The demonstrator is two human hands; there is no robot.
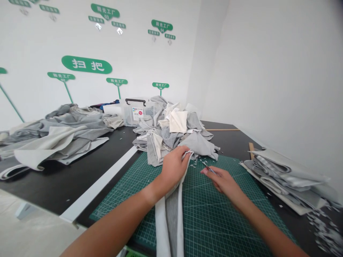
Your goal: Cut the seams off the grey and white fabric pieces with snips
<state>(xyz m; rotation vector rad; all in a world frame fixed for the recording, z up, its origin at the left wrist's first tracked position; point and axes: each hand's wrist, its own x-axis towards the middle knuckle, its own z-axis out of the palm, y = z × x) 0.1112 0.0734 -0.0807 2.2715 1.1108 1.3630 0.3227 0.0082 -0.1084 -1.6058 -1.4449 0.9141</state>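
Note:
My left hand (175, 162) is closed on the upper end of a long grey and white piece of fabric (173, 217), which hangs folded toward me over the green cutting mat (211, 217). In my right hand (219, 180), just to the right of the fabric's end and apart from it, is a pair of small scissors (207, 166). Their thin metal tip points up and left; my fingers hide most of the handles. Small white fabric scraps (195, 163) lie on the mat between the two hands.
A heap of grey and cream cloth pieces (178, 121) rises at the mat's far edge, before a clear plastic box (138, 113). Larger cloths (59, 135) spread at the left. Folded fabric (284, 175) and a pile of clippings (327, 228) lie at the right, near the wall.

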